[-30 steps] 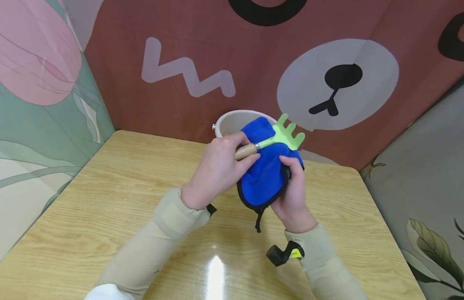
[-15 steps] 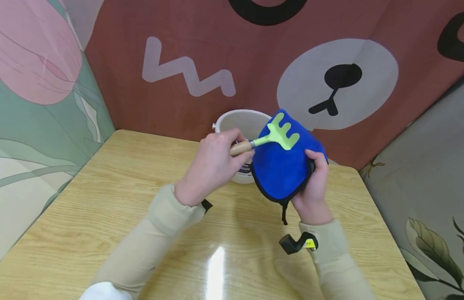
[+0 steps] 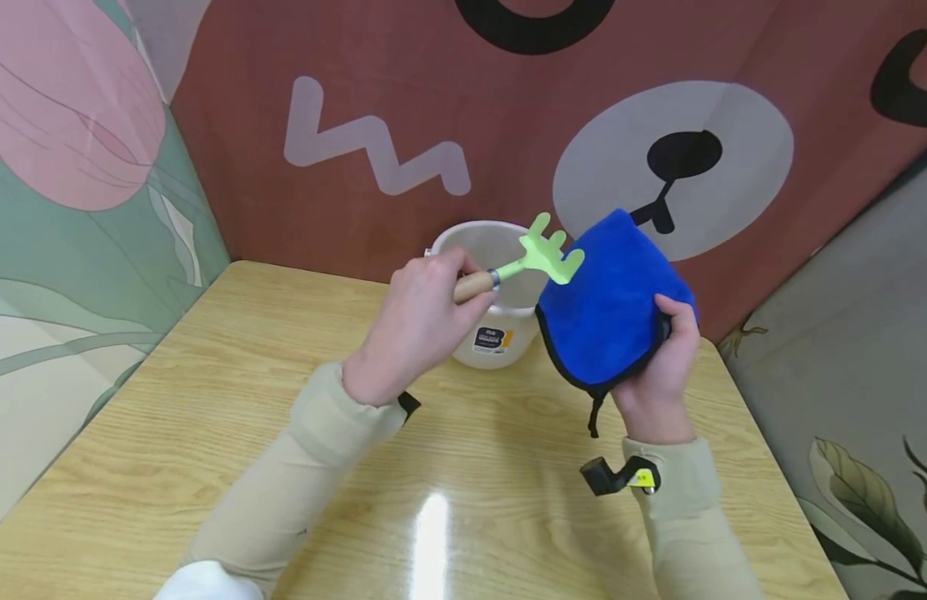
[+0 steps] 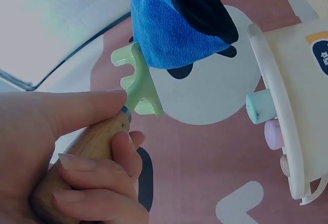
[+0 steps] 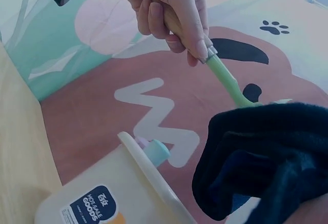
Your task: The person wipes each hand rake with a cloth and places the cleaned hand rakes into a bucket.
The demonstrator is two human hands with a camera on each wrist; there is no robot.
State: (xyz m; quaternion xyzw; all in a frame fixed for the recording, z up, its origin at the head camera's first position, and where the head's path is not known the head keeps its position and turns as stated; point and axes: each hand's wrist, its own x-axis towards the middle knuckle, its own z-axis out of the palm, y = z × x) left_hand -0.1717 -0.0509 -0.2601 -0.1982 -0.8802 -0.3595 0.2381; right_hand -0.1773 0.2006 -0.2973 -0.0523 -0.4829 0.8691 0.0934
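Observation:
My left hand [image 3: 422, 321] grips the wooden handle of a small hand rake [image 3: 542, 254] with a light green three-tined head. The rake points up and right, its tines overlapping the left edge of a blue terry cloth [image 3: 613, 304]. My right hand [image 3: 658, 371] holds that cloth by its right side, thumb on top and the other fingers mostly hidden behind. Black trim and a short hanging cord show on the cloth; from the right wrist, its dark underside [image 5: 256, 147] looks folded and hollow. In the left wrist view, fingers wrap the handle [image 4: 95, 147].
Behind the left hand, a white bucket [image 3: 501, 342] with a label stands on the wooden table [image 3: 321, 333] near the bear-printed backdrop [image 3: 358, 217]. Mint and lilac ends [image 4: 261, 106] stick out past its rim in the left wrist view. Printed side panels [image 3: 846, 350] border the table.
My right hand has carried the cloth right and slightly up, off most of the bucket in view. The left hand with the rake has shifted a little left, so the rake overlaps less cloth.

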